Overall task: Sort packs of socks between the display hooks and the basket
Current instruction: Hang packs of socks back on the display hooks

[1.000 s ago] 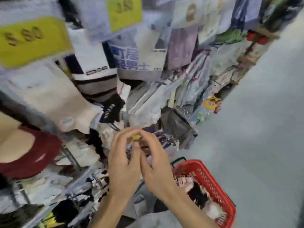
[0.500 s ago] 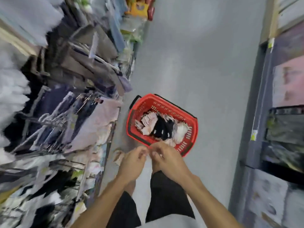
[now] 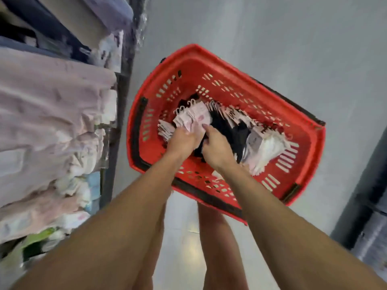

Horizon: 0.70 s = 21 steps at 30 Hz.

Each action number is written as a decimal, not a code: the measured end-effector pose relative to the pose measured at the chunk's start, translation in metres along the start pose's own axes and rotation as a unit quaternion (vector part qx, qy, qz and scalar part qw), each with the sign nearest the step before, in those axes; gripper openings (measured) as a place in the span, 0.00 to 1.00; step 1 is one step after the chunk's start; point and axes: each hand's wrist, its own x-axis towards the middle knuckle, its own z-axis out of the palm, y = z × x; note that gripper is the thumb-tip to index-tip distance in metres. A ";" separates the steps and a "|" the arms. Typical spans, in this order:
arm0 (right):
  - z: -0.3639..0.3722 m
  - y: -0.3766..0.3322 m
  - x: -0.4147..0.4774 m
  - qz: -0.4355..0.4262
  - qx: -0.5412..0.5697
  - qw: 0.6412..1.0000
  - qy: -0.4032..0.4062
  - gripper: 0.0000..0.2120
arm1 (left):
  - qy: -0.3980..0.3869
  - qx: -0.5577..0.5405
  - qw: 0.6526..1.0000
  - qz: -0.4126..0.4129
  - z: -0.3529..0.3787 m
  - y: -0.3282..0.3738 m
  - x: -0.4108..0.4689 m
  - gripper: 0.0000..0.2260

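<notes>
A red plastic basket (image 3: pixel 301 155) stands on the grey floor below me, with several sock packs in it. Both hands reach down inside. My left hand (image 3: pixel 183 141) grips a bunch of pink sock packs (image 3: pixel 194 117) with white hangers at the basket's left side. My right hand (image 3: pixel 216 146) is curled beside it, fingertips on the same pink bunch, over black sock packs (image 3: pixel 230 130). White sock packs (image 3: pixel 266 149) lie to the right in the basket.
A display rack (image 3: pixel 117 122) with pink and pale folded garments (image 3: pixel 48 114) fills the left side. A dark shelf unit (image 3: pixel 364 216) stands at the right edge. Grey floor surrounds the basket; my legs (image 3: pixel 217 248) are below it.
My view swung from the hanging display down to the basket. Both hands dropped from in front of the rack into the basket and took hold of the pink packs.
</notes>
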 end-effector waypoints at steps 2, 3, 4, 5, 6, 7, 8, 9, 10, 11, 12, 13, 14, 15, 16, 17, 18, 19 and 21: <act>0.016 0.010 0.031 0.002 0.041 0.999 -0.005 0.24 | 0.034 -0.030 0.999 -0.024 0.013 -0.006 0.042 0.19; 0.023 0.015 0.042 0.008 0.062 0.998 0.004 0.24 | 0.048 -0.034 0.997 -0.040 0.018 -0.009 0.060 0.30; 0.028 0.021 0.050 0.013 0.082 0.996 0.020 0.23 | 0.055 -0.026 0.997 -0.055 0.022 -0.013 0.076 0.38; 0.032 0.026 0.055 0.016 0.101 0.994 0.036 0.21 | 0.052 -0.024 0.996 -0.069 0.026 -0.016 0.089 0.45; 0.036 0.031 0.057 0.017 0.116 0.992 0.048 0.20 | 0.044 -0.036 0.995 -0.076 0.031 -0.019 0.102 0.48; 0.038 0.035 0.060 0.013 0.123 0.991 0.051 0.21 | 0.038 -0.054 0.994 -0.082 0.036 -0.021 0.114 0.49; 0.040 0.040 0.061 0.009 0.126 0.991 0.045 0.23 | 0.040 -0.065 0.993 -0.092 0.041 -0.022 0.122 0.49; 0.041 0.044 0.061 0.009 0.130 0.991 0.035 0.26 | 0.054 -0.063 0.991 -0.107 0.045 -0.022 0.129 0.51; 0.041 0.047 0.062 0.010 0.134 0.991 0.026 0.28 | 0.074 -0.054 0.988 -0.121 0.048 -0.022 0.135 0.52; 0.040 0.050 0.062 0.011 0.133 0.991 0.021 0.30 | 0.089 -0.050 0.986 -0.130 0.050 -0.020 0.139 0.52; 0.039 0.051 0.063 0.012 0.132 0.991 0.017 0.31 | 0.103 -0.062 0.984 -0.132 0.052 -0.018 0.141 0.52; 0.038 0.051 0.062 0.014 0.131 0.991 0.014 0.31 | 0.117 -0.088 0.981 -0.126 0.054 -0.018 0.143 0.50; 0.037 0.050 0.062 0.015 0.131 0.991 0.013 0.32 | 0.131 -0.116 0.978 -0.117 0.054 -0.018 0.142 0.48; 0.036 0.048 0.062 0.018 0.131 0.991 0.014 0.33 | 0.140 -0.135 0.975 -0.107 0.055 -0.019 0.141 0.45; 0.034 0.047 0.062 0.021 0.131 0.991 0.014 0.33 | 0.138 -0.143 0.975 -0.100 0.056 -0.020 0.139 0.43; 0.032 0.047 0.062 0.024 0.132 0.991 0.011 0.34 | 0.125 -0.150 0.976 -0.096 0.056 -0.022 0.137 0.41; 0.030 0.046 0.061 0.024 0.135 0.991 0.002 0.34 | 0.111 -0.159 0.977 -0.093 0.055 -0.023 0.134 0.39; 0.027 0.045 0.059 0.021 0.138 0.990 -0.009 0.33 | 0.103 -0.168 0.976 -0.089 0.053 -0.024 0.130 0.37; 0.020 0.041 0.052 0.019 0.149 0.988 -0.025 0.32 | 0.107 -0.180 0.976 -0.060 0.047 -0.024 0.117 0.33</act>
